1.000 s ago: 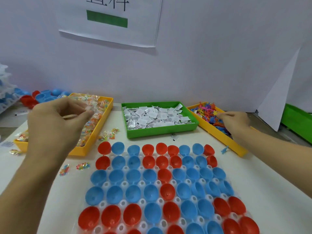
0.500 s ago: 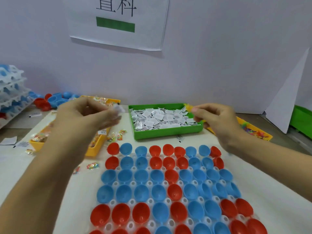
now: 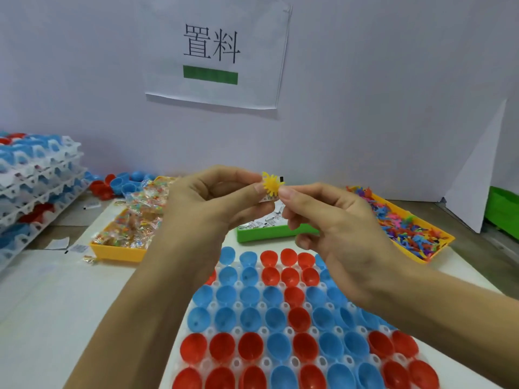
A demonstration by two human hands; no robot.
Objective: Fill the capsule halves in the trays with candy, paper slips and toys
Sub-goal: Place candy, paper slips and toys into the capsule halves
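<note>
Yellow spiky toy (image 3: 271, 184) sits pinched between left hand (image 3: 216, 197) thumb and right hand (image 3: 331, 220) fingertips, a paper slip (image 3: 276, 179) behind it, above the capsule halves (image 3: 252, 318).

Two hands (image 3: 213, 200); three bins (image 3: 118, 251); one wall sign (image 3: 213, 51).

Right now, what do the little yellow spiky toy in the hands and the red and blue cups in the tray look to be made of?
The yellow toy looks like soft, slightly see-through rubbery plastic: light glows through its thin spikes. Whether it bends, I cannot tell. The red and blue cups look like hard, glossy moulded plastic, with smooth walls and bright highlights. The tray under them seems thin, milky formed plastic.
</note>
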